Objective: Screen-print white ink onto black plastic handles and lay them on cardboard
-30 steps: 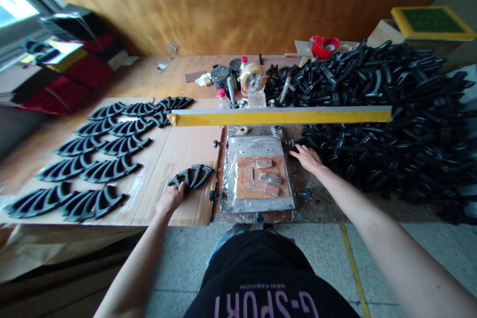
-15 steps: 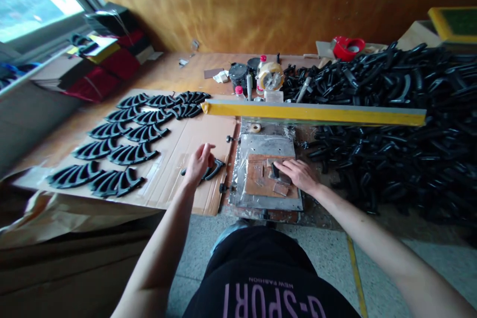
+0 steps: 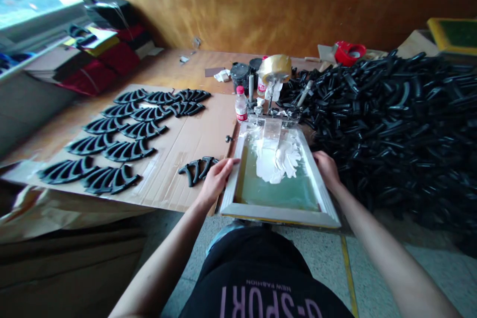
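Observation:
A screen printing frame (image 3: 281, 212) lies lowered over the base in front of me, with green mesh and thick white ink (image 3: 278, 161) spread on its upper part. A clear squeegee-like block (image 3: 272, 131) rests in the ink at the far end. My left hand (image 3: 219, 176) is closed on the frame's left rail, fingertips at its edge. On the right rail my right hand (image 3: 327, 169) grips the outer side, its fingers partly hidden. Just left of my left hand, several curved black plastic parts (image 3: 192, 171) lie on the cardboard. The base plate is covered by the frame.
Rows of black curved parts (image 3: 128, 150) lie on the cardboard (image 3: 167, 179) at left. A big heap of black parts (image 3: 391, 149) fills the right. Behind the frame stand a red-capped bottle (image 3: 241, 105), a tape roll (image 3: 276, 67) and a black tub (image 3: 239, 75).
The frame has swung down from its raised position over the base plate. My left hand moved right onto its left rail; my right hand left the small black piece for the right rail.

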Demonstrator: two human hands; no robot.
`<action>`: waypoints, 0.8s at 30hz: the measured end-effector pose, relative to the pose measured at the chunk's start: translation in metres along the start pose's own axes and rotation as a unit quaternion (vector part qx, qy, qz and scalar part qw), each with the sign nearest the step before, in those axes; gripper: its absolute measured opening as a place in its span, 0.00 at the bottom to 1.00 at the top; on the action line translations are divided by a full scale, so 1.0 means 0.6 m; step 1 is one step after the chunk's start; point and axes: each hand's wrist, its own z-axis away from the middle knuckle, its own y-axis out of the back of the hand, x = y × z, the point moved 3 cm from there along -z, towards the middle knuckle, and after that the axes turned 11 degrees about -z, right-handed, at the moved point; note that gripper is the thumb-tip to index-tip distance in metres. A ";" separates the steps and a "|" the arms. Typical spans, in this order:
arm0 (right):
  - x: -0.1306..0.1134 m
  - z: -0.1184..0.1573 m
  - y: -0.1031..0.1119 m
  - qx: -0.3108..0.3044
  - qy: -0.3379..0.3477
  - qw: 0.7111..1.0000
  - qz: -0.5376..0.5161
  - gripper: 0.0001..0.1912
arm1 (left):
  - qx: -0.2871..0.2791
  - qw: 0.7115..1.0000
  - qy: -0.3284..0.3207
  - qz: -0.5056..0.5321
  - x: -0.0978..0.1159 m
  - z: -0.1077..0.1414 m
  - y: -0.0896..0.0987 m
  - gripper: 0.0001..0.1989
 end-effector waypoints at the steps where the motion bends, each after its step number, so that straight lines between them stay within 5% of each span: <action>1: -0.003 -0.017 0.011 0.028 -0.001 1.000 -0.001 0.16 | -0.005 1.000 0.021 -0.012 -0.028 0.005 -0.008 0.28; 4: -0.064 -0.075 0.007 0.070 0.057 0.996 -0.001 0.28 | 0.010 0.997 0.055 -0.052 -0.092 0.003 -0.030 0.33; 6: -0.120 -0.109 -0.021 0.029 0.103 0.994 0.015 0.32 | 0.023 0.995 0.061 -0.081 -0.116 -0.006 -0.040 0.32; 9: -0.171 -0.125 -0.071 -0.085 0.110 0.990 0.033 0.16 | 0.022 0.993 0.060 -0.099 -0.137 -0.016 -0.044 0.31; 12: -0.174 -0.081 -0.090 -0.151 0.141 0.978 0.037 0.02 | 0.013 0.992 0.063 -0.105 -0.153 -0.021 -0.042 0.30; 16: -0.165 0.007 -0.066 -0.211 0.285 0.935 0.031 0.09 | 0.007 0.992 0.062 -0.113 -0.171 -0.023 -0.043 0.30; 19: -0.167 0.024 -0.049 -0.255 0.323 0.911 0.008 0.08 | 0.019 0.992 0.064 -0.111 -0.172 -0.023 -0.046 0.29; 24: -0.167 0.019 -0.060 -0.155 0.282 0.946 0.025 0.11 | 0.037 0.992 0.069 -0.098 -0.153 -0.016 -0.043 0.29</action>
